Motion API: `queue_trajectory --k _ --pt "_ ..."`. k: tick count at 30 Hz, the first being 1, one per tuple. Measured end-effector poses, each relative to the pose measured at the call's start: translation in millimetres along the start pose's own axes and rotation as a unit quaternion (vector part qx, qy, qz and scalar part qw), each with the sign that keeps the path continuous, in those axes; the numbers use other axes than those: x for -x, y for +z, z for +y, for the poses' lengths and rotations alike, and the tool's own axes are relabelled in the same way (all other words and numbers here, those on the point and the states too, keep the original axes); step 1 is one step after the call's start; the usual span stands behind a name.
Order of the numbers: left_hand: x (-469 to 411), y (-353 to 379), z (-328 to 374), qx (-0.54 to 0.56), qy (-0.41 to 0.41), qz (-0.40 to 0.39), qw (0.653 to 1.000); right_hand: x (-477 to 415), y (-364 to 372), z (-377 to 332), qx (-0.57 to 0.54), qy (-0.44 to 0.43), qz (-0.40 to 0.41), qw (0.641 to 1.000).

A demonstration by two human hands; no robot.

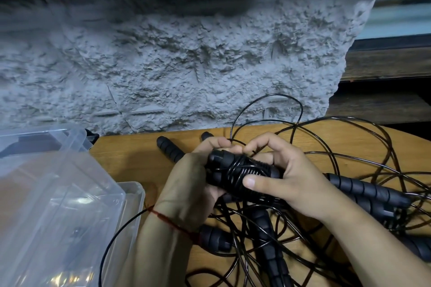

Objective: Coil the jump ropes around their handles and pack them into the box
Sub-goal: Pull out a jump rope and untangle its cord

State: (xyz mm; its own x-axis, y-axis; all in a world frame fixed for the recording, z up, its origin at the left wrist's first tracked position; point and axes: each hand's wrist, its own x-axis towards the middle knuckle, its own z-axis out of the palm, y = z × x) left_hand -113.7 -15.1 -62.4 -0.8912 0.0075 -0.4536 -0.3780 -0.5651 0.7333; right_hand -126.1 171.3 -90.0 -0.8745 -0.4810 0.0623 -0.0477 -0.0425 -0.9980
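Black ribbed handles make one bundle (238, 172), with thin black cord wound many times across its middle, and it is held just above the wooden table (130, 158) between both hands. Its long axis lies nearly left to right, a little tilted, and the capped end points to the left and away from the person. The left hand (189, 184) holds this end with fingers curled around it from below. The right hand (289, 177) grips the other side, the thumb pressing on the coil and the fingers bent over the far side. Loose cords (349, 161) and other handles (363, 187) lie tangled on the table, under and to the right of the hands. A clear plastic box (58, 193) stands open at the left edge. A rough grey stone wall (163, 58) rises behind the table
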Motion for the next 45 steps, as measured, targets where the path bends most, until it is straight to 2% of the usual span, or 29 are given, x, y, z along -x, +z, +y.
queue_trajectory --k 4,9,12,15,22,27,34,40,45 --pt "0 -5 3 0.064 -0.005 -0.02 0.998 -2 4 -5 -0.082 -0.001 0.0 0.997" --pt "-7 -2 1 0.046 0.052 0.037 0.997 1 9 -8 -0.081 0.004 0.004 0.997" --pt "-3 1 7 0.034 0.092 0.051 0.994 -1 15 -13 -0.118 0.02 0.014 0.993" --pt "5 5 15 0.017 0.126 0.046 0.991 -3 23 -24 -0.134 0.042 0.021 0.99" --pt "30 26 37 -0.014 0.167 0.051 0.985 -2 40 -57 -0.164 0.022 0.05 0.985" --pt "75 37 57 -0.061 0.202 0.032 0.977 8 53 -92 -0.156 -0.012 0.056 0.986" --pt "155 33 62 -0.063 0.267 0.008 0.962 36 93 -155 -0.164 -0.068 0.053 0.983" --pt "221 11 69 -0.093 0.303 0.013 0.948 56 140 -189 -0.103 -0.102 0.074 0.987" --pt "268 -15 88 -0.119 0.34 0.006 0.933 64 186 -215 -0.065 -0.117 0.021 0.991"
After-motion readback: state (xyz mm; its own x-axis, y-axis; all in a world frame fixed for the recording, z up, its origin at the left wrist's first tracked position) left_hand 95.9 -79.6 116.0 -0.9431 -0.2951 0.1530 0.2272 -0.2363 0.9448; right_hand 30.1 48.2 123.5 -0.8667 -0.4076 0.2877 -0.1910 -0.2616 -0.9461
